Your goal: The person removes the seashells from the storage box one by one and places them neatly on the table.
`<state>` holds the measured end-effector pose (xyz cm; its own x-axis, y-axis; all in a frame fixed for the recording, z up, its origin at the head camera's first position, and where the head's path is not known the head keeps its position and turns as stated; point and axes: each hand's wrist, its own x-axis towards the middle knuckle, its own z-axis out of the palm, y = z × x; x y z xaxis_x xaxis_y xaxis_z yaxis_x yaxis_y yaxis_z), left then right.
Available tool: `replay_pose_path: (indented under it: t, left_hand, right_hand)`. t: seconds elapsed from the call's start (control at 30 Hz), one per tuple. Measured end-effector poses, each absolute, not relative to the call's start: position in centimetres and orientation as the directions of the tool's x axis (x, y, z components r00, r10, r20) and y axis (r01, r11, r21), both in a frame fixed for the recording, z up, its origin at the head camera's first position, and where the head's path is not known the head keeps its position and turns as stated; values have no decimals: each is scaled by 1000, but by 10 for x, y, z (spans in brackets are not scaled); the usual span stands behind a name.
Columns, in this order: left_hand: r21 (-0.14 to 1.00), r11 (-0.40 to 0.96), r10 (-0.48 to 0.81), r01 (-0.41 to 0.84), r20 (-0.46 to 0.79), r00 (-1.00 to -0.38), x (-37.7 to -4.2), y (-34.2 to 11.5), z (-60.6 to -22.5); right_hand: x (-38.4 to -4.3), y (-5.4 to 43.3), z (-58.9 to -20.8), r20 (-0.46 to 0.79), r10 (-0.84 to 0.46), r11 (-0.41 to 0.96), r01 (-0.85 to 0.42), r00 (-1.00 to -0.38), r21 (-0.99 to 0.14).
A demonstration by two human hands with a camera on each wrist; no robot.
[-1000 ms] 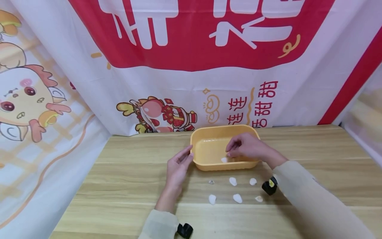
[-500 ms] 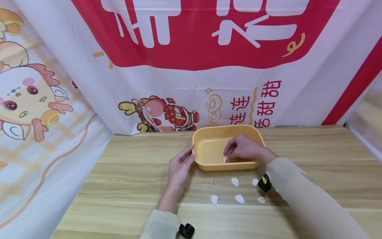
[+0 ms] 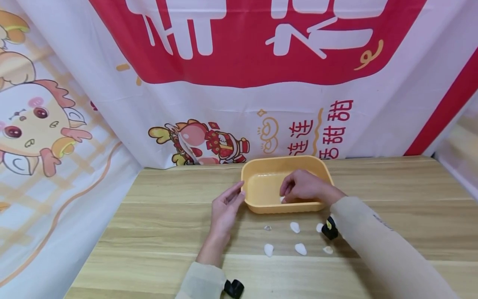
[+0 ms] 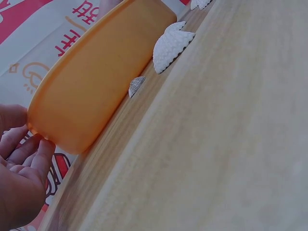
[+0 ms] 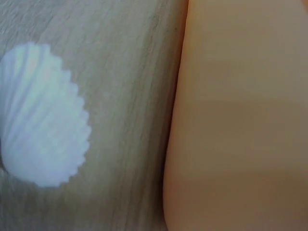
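A yellow-orange plastic basin [image 3: 261, 208] stands near the back of the table. My left hand [image 3: 224, 211] touches its left end from outside; the left wrist view shows the fingertips [image 4: 45, 147] against the outer wall. Inside the basin, my right hand [image 3: 304, 185] pinches a small white seashell [image 3: 282, 199] close to the front wall, the fingers covering part of it. In the right wrist view the basin's outer wall [image 5: 240, 120] fills the right side, and the right hand is out of sight. A ribbed white seashell [image 5: 45, 118] lies on the wood beside it.
Several seashells lie in two rows in front of the basin, among them a white one [image 3: 300, 249], a tan one [image 3: 328, 250] and a small grey one [image 4: 136, 86]. The right wrist camera [image 3: 330, 228] partly hides one. A printed curtain [image 3: 205, 99] hangs behind the wooden table [image 3: 160, 220].
My right hand has lowered and shifted slightly left inside the basin, its fingertips closing onto the white seashell. The left hand keeps its place at the basin's end.
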<state>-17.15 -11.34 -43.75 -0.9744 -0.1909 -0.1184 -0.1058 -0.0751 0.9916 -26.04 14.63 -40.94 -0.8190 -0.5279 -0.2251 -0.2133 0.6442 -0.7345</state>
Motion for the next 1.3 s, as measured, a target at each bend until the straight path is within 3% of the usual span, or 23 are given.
replay_pose_path:
  t: [0.6,1.3]
  left_hand:
    - [991,-77,-189,-107,-119,-975,-170,-115,-439]
    - [992,-67,-181,-106,-116,-977,-171,-114,-437]
  right_hand:
    - [-258,142,-408,-169,-538,680,-307,-826,-666]
    - [-259,144,-410,-153,-539,640,-285,-828,-713]
